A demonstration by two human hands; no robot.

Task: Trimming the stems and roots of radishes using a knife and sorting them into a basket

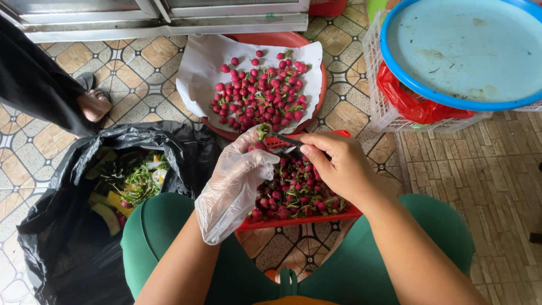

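— Any free way around the red basket [299, 221]?
— Left, the open black rubbish bag [62, 226] blocks; ahead, the paper-lined bowl [223, 62] crowds it. Right, bare tiled floor [485, 186] lies open.

A black plastic bag [68, 226] gapes open on the tiled floor at lower left, holding green and yellow scraps. A crumpled red plastic bag [412, 104] sits inside the white basket [378, 107], upper right

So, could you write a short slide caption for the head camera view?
Gloved left hand holds a radish while right hand trims it with a knife over a red basket.
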